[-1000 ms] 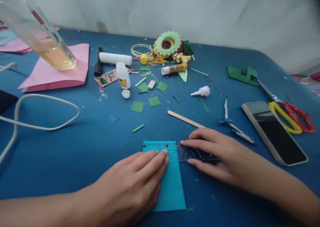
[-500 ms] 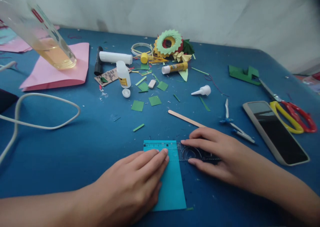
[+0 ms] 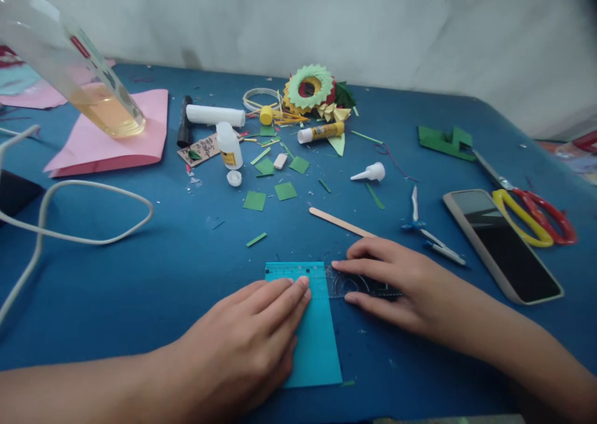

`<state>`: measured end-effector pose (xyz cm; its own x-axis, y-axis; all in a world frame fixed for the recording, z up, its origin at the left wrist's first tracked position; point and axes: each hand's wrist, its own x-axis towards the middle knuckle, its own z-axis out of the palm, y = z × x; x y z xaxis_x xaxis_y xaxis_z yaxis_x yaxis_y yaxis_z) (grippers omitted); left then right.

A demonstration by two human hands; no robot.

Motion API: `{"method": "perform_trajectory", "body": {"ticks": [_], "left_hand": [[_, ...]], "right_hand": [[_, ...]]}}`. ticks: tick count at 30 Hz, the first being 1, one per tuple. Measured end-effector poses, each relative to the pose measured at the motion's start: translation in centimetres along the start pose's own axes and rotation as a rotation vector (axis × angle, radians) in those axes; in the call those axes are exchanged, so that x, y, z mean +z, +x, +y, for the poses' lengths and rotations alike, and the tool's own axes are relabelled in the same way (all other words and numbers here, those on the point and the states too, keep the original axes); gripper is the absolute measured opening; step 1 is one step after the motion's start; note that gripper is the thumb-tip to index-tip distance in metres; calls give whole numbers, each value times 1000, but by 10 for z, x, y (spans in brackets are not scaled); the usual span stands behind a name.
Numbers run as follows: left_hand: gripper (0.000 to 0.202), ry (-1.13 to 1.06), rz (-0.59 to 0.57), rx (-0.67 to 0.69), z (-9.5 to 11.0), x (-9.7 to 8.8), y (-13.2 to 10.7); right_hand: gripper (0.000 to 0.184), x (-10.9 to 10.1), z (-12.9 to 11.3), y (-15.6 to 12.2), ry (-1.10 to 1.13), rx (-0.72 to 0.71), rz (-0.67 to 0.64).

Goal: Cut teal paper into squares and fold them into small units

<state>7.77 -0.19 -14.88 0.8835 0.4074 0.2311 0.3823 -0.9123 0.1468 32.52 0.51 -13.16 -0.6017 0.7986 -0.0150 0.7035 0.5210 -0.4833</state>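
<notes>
A teal paper sheet [image 3: 317, 337] lies on the blue table [image 3: 140, 287] in front of me. My left hand [image 3: 247, 343] rests flat on it, fingers stretched out together, pressing it down. A clear plastic ruler [image 3: 340, 282] lies across the sheet's top edge and sticks out to the right. My right hand [image 3: 396, 281] lies over the ruler's right part, thumb and fingers spread around it, holding it against the table.
Wooden stick [image 3: 340, 222], compass [image 3: 431, 232], phone [image 3: 504, 245], red and yellow scissors [image 3: 536, 216] lie to the right. Farther back: green paper squares [image 3: 270, 194], glue bottle [image 3: 229, 144], glue stick [image 3: 321, 132], paper flower [image 3: 310, 88], pink paper [image 3: 116, 141], glass bottle [image 3: 79, 69]. White cable [image 3: 84, 212] at left.
Both hands stay on the paper and ruler. The view has shifted slightly, so everything sits a little lower and to the left.
</notes>
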Motion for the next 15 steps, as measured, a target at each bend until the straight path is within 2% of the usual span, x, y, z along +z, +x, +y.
{"method": "perform_trajectory", "body": {"ticks": [11,13,15], "left_hand": [[37,38,46,-6,-1,-4,4],[37,47,51,4,-1,-6,5],[38,53,49,14,-2,-8,6]], "right_hand": [[29,-12,-10,1,39,74,-51],[26,-20,-6,-5,-13,119,16],[26,-29,4,-15,-130,226,143]]}}
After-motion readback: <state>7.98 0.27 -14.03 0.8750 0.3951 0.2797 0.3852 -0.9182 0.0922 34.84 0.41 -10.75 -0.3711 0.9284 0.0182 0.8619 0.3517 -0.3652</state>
